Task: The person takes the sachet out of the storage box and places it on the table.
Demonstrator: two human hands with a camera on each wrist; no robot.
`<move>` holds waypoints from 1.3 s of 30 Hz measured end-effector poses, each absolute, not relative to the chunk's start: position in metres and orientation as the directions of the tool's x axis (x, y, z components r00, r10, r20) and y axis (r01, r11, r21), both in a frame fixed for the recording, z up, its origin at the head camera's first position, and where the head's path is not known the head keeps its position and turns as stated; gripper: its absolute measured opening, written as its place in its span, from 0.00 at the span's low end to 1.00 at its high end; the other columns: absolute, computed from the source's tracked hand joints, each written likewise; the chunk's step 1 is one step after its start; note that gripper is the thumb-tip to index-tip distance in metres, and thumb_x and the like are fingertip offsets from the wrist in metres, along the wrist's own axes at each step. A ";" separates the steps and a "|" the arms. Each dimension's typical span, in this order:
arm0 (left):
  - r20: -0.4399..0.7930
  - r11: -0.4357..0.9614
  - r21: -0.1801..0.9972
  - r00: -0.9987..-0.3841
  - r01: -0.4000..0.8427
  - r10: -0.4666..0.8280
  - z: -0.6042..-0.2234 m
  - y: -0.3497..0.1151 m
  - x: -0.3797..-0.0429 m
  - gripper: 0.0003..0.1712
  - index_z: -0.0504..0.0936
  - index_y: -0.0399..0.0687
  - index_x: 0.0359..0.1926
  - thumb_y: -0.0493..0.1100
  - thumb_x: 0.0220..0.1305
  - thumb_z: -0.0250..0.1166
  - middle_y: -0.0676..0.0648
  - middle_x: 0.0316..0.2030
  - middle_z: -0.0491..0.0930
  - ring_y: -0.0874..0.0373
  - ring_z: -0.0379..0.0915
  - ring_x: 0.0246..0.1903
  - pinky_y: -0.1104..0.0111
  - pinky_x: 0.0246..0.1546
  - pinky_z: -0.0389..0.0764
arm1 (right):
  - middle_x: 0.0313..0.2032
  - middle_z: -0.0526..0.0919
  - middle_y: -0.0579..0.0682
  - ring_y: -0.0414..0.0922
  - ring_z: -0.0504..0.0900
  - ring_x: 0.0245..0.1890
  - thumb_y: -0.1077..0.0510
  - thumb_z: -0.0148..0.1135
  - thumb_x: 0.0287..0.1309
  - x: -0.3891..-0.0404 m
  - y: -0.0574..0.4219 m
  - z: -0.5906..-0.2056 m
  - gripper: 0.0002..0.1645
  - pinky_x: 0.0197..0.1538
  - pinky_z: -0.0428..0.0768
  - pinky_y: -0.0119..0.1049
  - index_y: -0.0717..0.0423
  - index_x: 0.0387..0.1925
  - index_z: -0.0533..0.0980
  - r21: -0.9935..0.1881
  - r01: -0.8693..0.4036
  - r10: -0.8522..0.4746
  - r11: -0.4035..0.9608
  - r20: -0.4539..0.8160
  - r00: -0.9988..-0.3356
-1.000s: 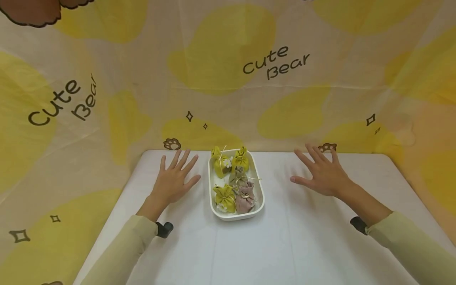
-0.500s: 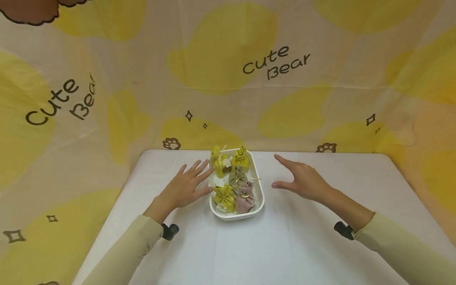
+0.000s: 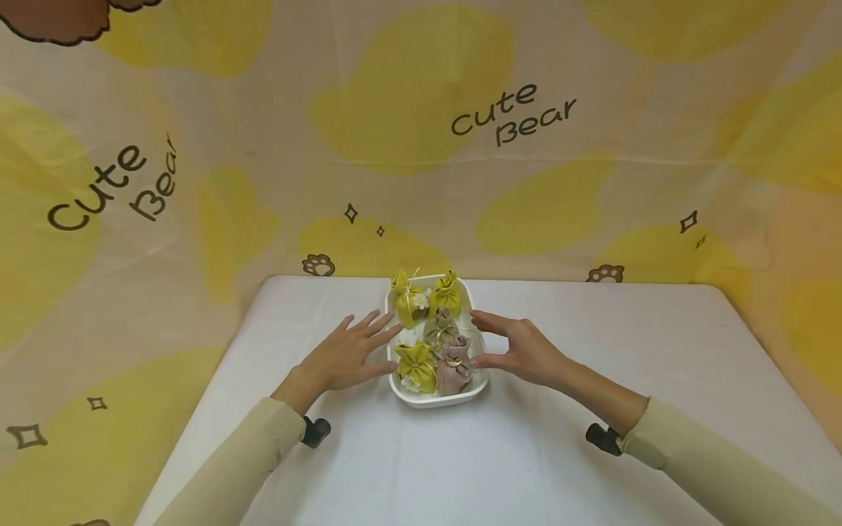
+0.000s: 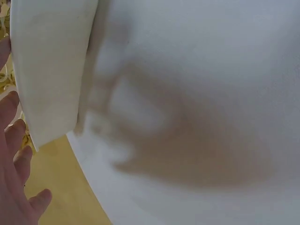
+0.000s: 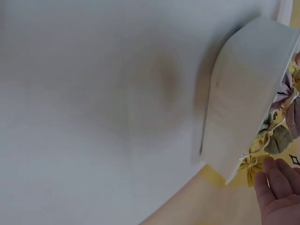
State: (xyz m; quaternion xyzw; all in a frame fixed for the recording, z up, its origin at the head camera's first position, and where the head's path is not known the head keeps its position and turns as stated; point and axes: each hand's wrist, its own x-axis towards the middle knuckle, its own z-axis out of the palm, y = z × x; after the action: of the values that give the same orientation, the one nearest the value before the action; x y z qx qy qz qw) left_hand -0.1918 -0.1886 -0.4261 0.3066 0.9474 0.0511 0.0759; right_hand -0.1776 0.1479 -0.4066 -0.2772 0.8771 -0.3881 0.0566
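A white tray (image 3: 437, 402) stands on the table with small drawstring pouches in it. Two yellow pouches, one at the back left (image 3: 408, 310) and one at the back right (image 3: 446, 296), lie behind a grey-green pouch (image 3: 441, 334). In front are a third yellow pouch (image 3: 416, 367) and a pink pouch (image 3: 453, 371). My left hand (image 3: 343, 356), fingers spread, reaches over the tray's left rim near the front yellow pouch. At the right rim is my right hand (image 3: 531, 356), thumb and fingers apart beside the pink pouch. Both wrist views show the tray's outer wall (image 4: 51, 70) (image 5: 246, 93).
The tray rests near the back of a white-covered table (image 3: 473, 467). A printed yellow cloth (image 3: 408, 109) hangs behind and along the sides. Dark wrist cameras, left (image 3: 316, 432) and right (image 3: 603, 439), sit below the sleeves.
Both hands have moved inward from beside the tray to its rims, the right hand travelling farther and narrowing its spread. Tray and pouches stay in place.
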 end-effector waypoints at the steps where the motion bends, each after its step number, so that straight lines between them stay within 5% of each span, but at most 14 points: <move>1: -0.113 0.806 0.144 -0.800 0.574 0.589 -0.427 -0.189 -0.192 0.43 0.56 0.60 0.78 0.72 0.69 0.48 0.49 0.78 0.49 0.47 0.42 0.77 0.40 0.72 0.46 | 0.64 0.75 0.58 0.55 0.75 0.64 0.51 0.77 0.51 -0.177 0.146 -0.407 0.50 0.64 0.71 0.58 0.62 0.71 0.65 -0.723 -0.436 -0.534 0.536 0.109 -0.838; 24: -0.119 0.811 0.196 -0.808 0.551 0.578 -0.435 -0.193 -0.195 0.42 0.55 0.68 0.77 0.74 0.67 0.48 0.53 0.79 0.43 0.46 0.39 0.77 0.38 0.70 0.47 | 0.61 0.78 0.59 0.53 0.79 0.59 0.57 0.75 0.54 -0.180 0.120 -0.421 0.41 0.60 0.77 0.46 0.62 0.67 0.70 -0.807 -0.371 -0.589 0.460 0.035 -0.807; 39: -0.113 0.814 0.230 -0.816 0.534 0.567 -0.440 -0.197 -0.195 0.43 0.54 0.70 0.77 0.76 0.66 0.46 0.55 0.79 0.41 0.47 0.38 0.77 0.40 0.71 0.49 | 0.60 0.79 0.55 0.54 0.80 0.58 0.61 0.76 0.52 -0.178 0.109 -0.423 0.34 0.59 0.77 0.53 0.55 0.62 0.76 -0.730 -0.429 -0.567 0.533 0.068 -0.821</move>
State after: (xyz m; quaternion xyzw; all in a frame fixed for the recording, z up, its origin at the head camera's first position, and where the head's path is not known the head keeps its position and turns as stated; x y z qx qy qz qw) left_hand -0.1948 -0.1967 -0.4403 0.2904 0.9481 0.0941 0.0885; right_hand -0.1777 0.1092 -0.4235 -0.2857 0.8710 -0.3898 0.0886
